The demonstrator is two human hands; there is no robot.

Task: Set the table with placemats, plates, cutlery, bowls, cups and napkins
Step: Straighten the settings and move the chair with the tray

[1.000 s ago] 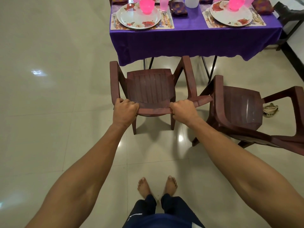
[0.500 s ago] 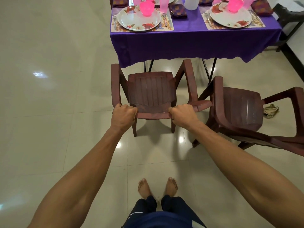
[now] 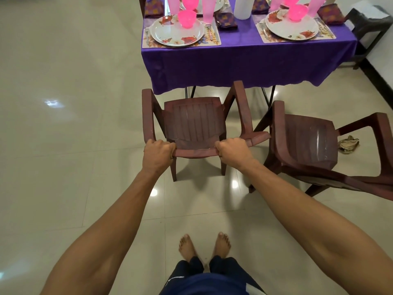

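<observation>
Our left hand [image 3: 158,153] and right hand [image 3: 232,151] have their fingers curled tight round the top rail of the brown plastic chair [image 3: 194,122], which faces the table [image 3: 244,60] at twelve o'clock. On its purple cloth, the near placemat [image 3: 215,40] carries a floral plate [image 3: 170,36] with a pink bowl [image 3: 187,18]; a second setting [image 3: 291,28] lies at one o'clock. Another chair [image 3: 308,143] stands skewed at three o'clock, just beside ours, with a crumpled scrap [image 3: 348,144] on the floor beyond it.
</observation>
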